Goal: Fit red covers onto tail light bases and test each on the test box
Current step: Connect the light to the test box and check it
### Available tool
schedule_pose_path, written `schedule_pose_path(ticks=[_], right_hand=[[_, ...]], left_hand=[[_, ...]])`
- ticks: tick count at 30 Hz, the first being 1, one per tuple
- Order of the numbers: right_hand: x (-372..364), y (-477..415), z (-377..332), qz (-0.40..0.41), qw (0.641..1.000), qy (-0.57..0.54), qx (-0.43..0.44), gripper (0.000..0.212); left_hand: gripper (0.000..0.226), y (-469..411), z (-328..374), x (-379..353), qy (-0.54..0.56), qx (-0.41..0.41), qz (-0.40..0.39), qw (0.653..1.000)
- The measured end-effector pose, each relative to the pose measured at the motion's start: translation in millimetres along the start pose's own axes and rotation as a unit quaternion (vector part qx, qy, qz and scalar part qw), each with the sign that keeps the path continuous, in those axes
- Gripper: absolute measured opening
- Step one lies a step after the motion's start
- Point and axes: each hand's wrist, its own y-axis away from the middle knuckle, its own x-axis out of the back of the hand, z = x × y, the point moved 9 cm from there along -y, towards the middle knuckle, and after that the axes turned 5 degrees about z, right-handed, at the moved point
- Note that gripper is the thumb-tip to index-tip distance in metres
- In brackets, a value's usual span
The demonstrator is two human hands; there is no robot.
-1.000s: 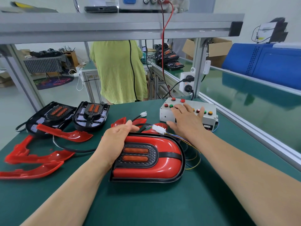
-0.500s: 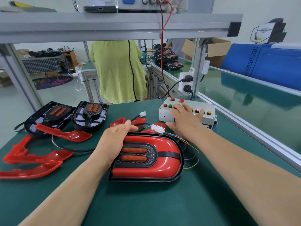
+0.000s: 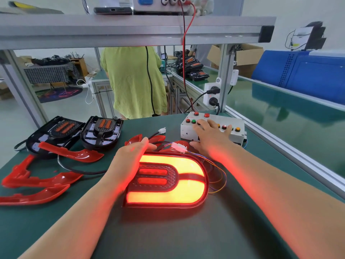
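Head view. The tail light [image 3: 166, 181] (red cover fitted on its base) is lying flat near the middle of the green worktop [image 3: 168, 230]. Its U-shaped outer band is glowing bright yellow-white with a red rim and casting red light on both forearms.

The left hand [image 3: 130, 159] is lying on the lamp's left end, fingers curling over the far edge and holding it down.

The right hand [image 3: 211, 139] is reaching onto the white test box [image 3: 236, 136], which is sitting toward the far right corner of the worktop. The fingers are lying straight and spread across the row of coloured buttons, with nothing gripped (which button is being pressed cannot be told).

A white connector [image 3: 179, 147] with thin coloured wires is lying between the two hands, just beyond the lamp's far edge.

Two uncovered black bases [image 3: 56, 131] [image 3: 102, 131] are sitting side by side at the far left corner.

Loose red covers [image 3: 37, 179] are lying along the left edge, one of them [image 3: 71, 153] leaning on the leftmost base.
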Motion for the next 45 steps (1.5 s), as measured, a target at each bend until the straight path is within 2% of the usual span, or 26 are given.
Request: schedule_pose_path(ticks=[10, 45], right_hand=[[2.7, 2.8, -0.3, -0.011, 1.000, -0.003, 0.003, 0.068], [8.6, 9.5, -0.7, -0.023, 1.000, -0.001, 0.011, 0.068]], left_hand=[[0.041, 0.0, -0.8, 2.9, 0.008, 0.007, 0.021, 1.000], [0.038, 1.8, -4.0, -1.1, 0.075, 0.015, 0.004, 0.997]])
